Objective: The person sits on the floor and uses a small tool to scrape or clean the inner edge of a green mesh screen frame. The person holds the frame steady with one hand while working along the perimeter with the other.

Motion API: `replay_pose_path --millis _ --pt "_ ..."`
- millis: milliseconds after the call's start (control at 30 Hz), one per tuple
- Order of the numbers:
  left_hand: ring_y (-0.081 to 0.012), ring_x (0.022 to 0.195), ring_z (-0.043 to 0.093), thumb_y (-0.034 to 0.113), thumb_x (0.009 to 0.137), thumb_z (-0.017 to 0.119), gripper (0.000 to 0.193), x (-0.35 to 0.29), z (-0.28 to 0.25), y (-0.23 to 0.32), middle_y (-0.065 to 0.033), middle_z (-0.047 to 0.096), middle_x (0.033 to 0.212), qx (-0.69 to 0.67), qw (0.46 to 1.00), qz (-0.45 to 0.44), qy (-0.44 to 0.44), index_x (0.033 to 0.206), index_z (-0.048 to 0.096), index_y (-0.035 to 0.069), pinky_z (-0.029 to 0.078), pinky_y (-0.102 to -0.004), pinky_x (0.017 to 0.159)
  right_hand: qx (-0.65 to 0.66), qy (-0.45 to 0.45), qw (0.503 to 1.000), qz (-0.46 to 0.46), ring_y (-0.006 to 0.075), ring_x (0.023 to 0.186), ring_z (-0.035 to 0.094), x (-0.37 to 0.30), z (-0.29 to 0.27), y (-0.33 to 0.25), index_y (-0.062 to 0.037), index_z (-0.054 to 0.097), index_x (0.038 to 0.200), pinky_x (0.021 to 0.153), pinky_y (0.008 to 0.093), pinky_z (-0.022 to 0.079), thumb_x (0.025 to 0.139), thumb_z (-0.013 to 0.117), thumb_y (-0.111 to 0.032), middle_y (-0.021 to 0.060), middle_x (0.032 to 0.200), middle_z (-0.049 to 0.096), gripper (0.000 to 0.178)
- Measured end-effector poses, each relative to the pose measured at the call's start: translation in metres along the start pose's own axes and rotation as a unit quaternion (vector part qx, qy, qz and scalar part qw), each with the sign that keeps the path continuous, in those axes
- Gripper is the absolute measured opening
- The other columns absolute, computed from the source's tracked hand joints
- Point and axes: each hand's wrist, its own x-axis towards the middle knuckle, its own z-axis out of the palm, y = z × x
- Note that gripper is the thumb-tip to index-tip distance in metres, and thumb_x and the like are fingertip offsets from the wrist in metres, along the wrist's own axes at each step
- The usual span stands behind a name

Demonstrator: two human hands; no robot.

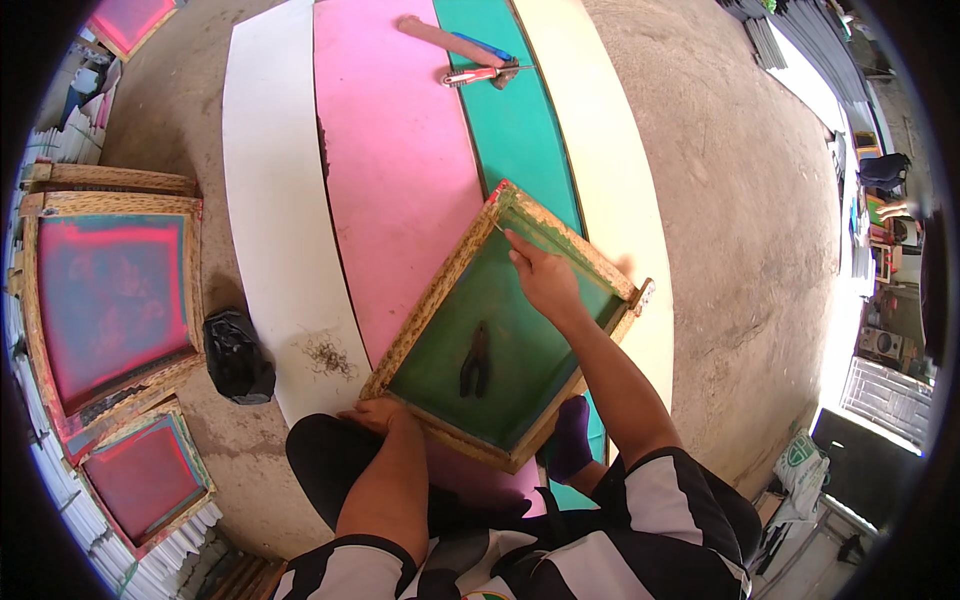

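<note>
A wooden screen-printing frame (432, 283) with green mesh lies tilted across my lap and the striped boards. At its near left corner, my left hand (376, 414) grips the wooden edge, fingers partly hidden. Over the mesh by the far corner is my right hand (543, 275), its fingers curled and the index finger reaching to the inner edge of the wood. A thin pale bit shows at that fingertip, too small to name. Dark pliers (475, 365) rest on the mesh, touched by neither hand.
A hammer (450, 40) and a red-handled screwdriver (470, 76) lie at the boards' far end. Fibre scraps (328, 354) litter the white board (265, 150). Left on the floor are a black plastic bag (238, 357) and printing frames with red-stained mesh (190, 270). A white sack (802, 468) stands right.
</note>
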Motion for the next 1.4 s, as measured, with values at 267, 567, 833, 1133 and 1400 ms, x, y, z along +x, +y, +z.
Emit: replay_pose_path --millis 267,567,833,1133,1400 --pt "-0.0380 0.146 0.038 0.019 0.105 0.035 0.057 -0.089 -0.103 0.033 -0.0323 0.033 0.158 -0.441 0.893 -0.057 0.073 0.154 0.030 -0.011 0.024 -0.0389 0.125 -0.225 -0.059 0.972 0.042 0.0435 0.082 0.069 0.001 -0.027 -0.020 -0.0278 0.057 0.142 0.074 0.0538 0.055 0.103 0.052 -0.031 0.0187 0.083 0.070 0.039" --pt "-0.0387 0.143 0.042 0.018 0.106 0.035 0.056 -0.052 -0.035 0.021 -0.0315 0.036 0.157 -0.260 0.965 -0.015 0.041 0.155 0.029 -0.009 0.027 -0.0404 0.124 -0.004 -0.125 0.990 0.069 0.0427 0.100 0.070 0.012 -0.025 -0.011 -0.0228 0.048 0.150 0.088 0.0536 0.054 0.104 0.045 -0.025 0.0226 0.104 0.072 0.046" --pt "-0.0394 0.138 0.047 0.019 0.107 0.033 0.055 -0.023 0.017 0.029 -0.0308 0.041 0.154 0.075 0.995 0.067 -0.009 0.156 0.029 -0.005 0.032 -0.0420 0.121 0.082 0.012 0.997 -0.005 0.0402 0.096 0.070 0.005 0.011 0.037 -0.0238 0.057 0.144 0.087 0.0505 0.054 0.103 0.053 -0.029 0.0192 0.114 0.072 0.042" --pt "-0.0399 0.140 0.045 0.020 0.106 0.033 0.056 -0.006 0.017 0.013 -0.0300 0.036 0.157 0.063 0.996 0.057 -0.040 0.156 0.027 -0.006 0.031 -0.0418 0.122 0.201 -0.108 0.961 0.158 0.0401 0.089 0.071 0.007 -0.005 0.012 -0.0280 0.056 0.146 0.079 0.0467 0.057 0.103 0.057 -0.029 0.0232 0.100 0.072 0.043" --pt "-0.0395 0.141 0.044 0.018 0.103 0.037 0.056 -0.076 -0.083 0.024 -0.0316 0.040 0.154 -0.381 0.920 -0.044 0.077 0.153 0.033 -0.010 0.025 -0.0408 0.124 -0.159 -0.008 0.986 -0.047 0.0302 0.087 0.074 0.008 -0.007 0.025 -0.0190 0.057 0.146 0.074 0.0418 0.057 0.104 0.058 -0.029 0.0161 0.101 0.075 0.043"
